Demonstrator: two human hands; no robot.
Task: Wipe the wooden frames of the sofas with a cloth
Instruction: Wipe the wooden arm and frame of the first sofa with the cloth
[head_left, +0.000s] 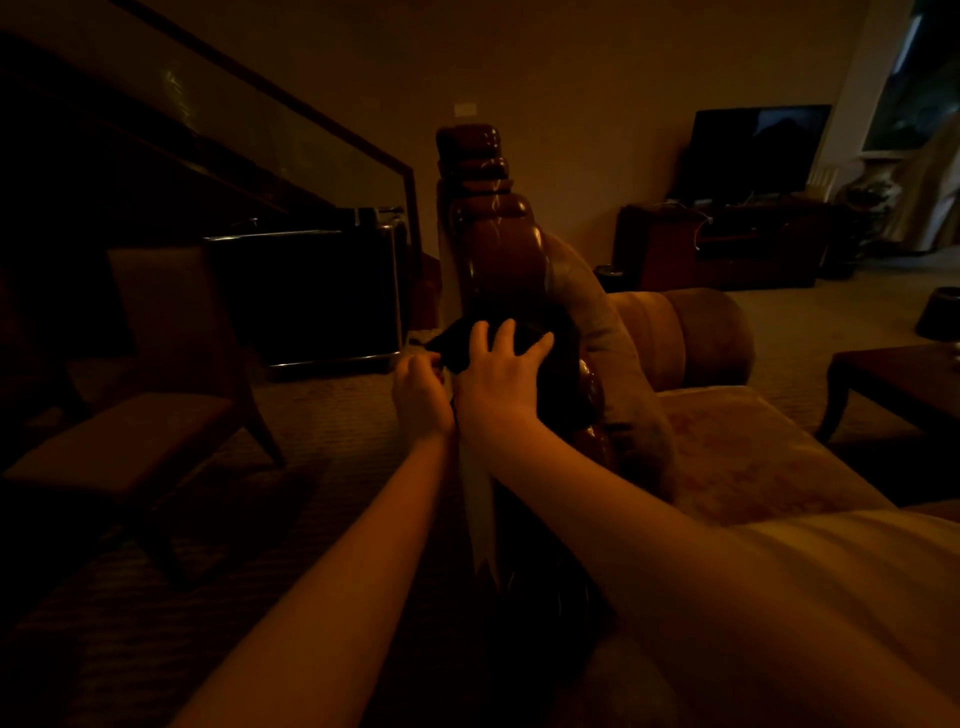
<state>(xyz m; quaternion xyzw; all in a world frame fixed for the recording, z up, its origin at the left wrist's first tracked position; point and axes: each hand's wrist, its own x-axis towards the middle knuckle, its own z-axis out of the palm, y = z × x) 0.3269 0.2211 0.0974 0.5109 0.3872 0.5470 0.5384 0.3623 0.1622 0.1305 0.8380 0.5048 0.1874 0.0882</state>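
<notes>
While the right hand (501, 371) presses spread fingers on the dark cloth (467, 340) atop the wooden frame (498, 249), the left hand (421, 387) pinches the cloth's near-left edge.

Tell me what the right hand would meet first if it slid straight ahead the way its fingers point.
Probably the rising carved wooden frame. The right hand lies flat on the dark cloth, fingers pointing up along the frame; depth is unclear in this dim view.
</notes>
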